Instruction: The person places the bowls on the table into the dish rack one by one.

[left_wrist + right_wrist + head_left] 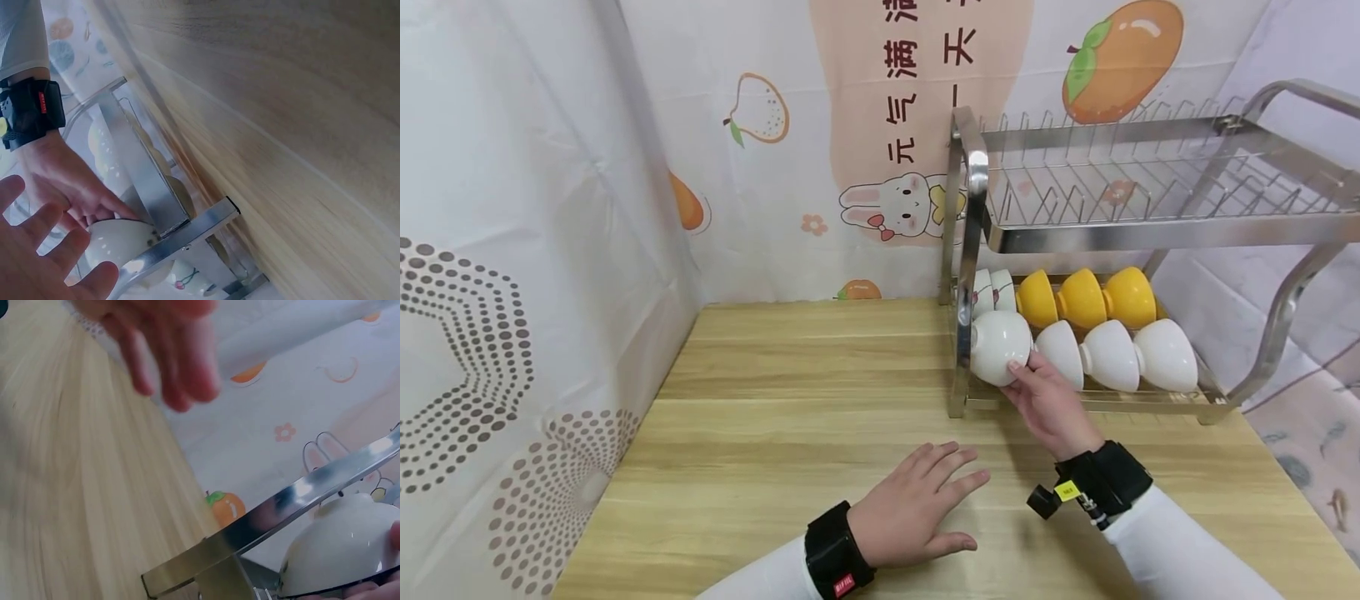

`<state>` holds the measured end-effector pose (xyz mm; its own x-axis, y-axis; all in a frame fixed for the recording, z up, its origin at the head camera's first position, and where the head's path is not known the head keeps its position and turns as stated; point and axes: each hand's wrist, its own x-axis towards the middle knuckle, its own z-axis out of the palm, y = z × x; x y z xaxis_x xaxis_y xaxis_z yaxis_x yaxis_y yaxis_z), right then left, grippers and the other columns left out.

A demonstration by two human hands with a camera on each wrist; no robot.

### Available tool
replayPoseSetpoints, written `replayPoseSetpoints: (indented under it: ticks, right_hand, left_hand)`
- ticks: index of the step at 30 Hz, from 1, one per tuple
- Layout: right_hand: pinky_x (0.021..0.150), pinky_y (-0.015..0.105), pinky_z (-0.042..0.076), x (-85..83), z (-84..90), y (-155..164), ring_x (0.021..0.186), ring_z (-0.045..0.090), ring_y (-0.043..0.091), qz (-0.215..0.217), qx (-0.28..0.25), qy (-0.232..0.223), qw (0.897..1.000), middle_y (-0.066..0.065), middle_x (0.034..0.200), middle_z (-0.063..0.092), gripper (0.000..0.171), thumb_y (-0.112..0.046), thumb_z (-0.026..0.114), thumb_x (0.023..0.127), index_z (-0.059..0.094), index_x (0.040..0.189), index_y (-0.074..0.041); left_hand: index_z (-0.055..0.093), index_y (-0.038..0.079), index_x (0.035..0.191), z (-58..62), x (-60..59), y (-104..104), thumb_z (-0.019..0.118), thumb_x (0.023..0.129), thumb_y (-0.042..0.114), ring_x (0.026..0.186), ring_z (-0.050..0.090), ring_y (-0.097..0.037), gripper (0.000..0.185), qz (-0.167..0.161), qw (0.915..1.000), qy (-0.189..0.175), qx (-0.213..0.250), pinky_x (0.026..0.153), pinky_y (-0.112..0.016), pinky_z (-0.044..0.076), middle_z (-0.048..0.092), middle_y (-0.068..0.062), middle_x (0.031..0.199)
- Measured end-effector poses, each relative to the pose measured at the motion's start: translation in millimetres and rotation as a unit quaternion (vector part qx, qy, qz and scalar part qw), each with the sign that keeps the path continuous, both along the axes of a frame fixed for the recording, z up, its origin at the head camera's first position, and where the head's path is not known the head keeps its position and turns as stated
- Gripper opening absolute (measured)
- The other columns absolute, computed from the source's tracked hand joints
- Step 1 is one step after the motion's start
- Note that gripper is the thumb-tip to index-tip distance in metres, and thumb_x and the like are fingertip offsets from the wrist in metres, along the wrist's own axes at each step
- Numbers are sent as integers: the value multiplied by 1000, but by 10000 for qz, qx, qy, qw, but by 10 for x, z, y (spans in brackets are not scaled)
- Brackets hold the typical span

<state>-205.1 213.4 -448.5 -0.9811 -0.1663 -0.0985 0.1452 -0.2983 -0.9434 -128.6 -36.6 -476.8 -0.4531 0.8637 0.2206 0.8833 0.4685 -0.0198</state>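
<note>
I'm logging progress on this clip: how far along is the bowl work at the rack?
Seemingly done: three yellow bowls and three white bowls sit in the steel dish rack's lower tier. In hand: the right hand holds a white ceramic bowl at the rack's left end. The left hand rests on the wooden table. The upper tier looks empty.

backdrop cloth (880,108) behind counter: large dark chinese characters in two vertical columns on peach panel. left column, readable: 满, 气, 元; topmost character cut by frame edge, looks like 清. right column: 天, short stroke 一 below it, top character cut off. black left wrist strap (833,557): small red tag with white lettering, too small to read. right wrist strap (1105,482): small yellow label (1065,492), print unreadable. red tag on strap also visible in left wrist view, blurred.
</note>
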Motion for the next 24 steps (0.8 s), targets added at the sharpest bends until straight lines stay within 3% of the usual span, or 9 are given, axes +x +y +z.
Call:
replayPoseSetpoints:
  ticks: [3, 6, 11, 15, 24]
  right_hand:
    - [116, 37, 28, -30, -51, -11, 126, 45, 5, -44, 246, -34, 9997, 6, 151, 35, 59, -25, 42, 107, 19, 156, -1]
    - [116, 36, 28, -67, -84, -30, 131, 41, 10, -60, 432, -28, 9990, 10, 154, 33, 57, -22, 40, 108, 19, 155, 1]
    - [119, 42, 18, -125, -107, -59, 144, 23, 22, -49, 696, -52, 9975, 16, 161, 18, 54, -14, 34, 109, 14, 156, 2]
    - [120, 43, 16, -154, -126, -76, 146, 17, 22, -86, 971, -2, 9952, 15, 162, 16, 52, -10, 33, 109, 16, 155, 4]
    - [118, 45, 22, -172, -121, -129, 145, 22, 22, -302, 1956, 70, 9802, 17, 160, 26, 51, -14, 39, 108, 24, 153, 5]
  left_hand:
    - [35, 21, 153, 2, -12, -1, 43, 96, 67, 144, 30, -26, 73, -6, 10000, -7, 5, 116, -44, 28, 31, -4, 157]
    - [35, 22, 153, -8, -20, 5, 42, 96, 67, 145, 29, -26, 73, -16, 10000, 7, -12, 117, -44, 28, 31, -4, 157]
    - [36, 23, 153, -25, -23, 13, 40, 96, 67, 145, 28, -25, 72, -42, 10000, 22, -51, 117, -43, 26, 30, -4, 158]
    - [37, 23, 152, -24, -24, 3, 39, 97, 67, 145, 27, -24, 70, -39, 10000, -6, -79, 117, -42, 26, 31, -5, 157]
    - [40, 24, 151, -46, -10, -8, 38, 98, 66, 144, 30, -24, 68, -63, 9998, -102, -130, 118, -41, 24, 32, -4, 156]
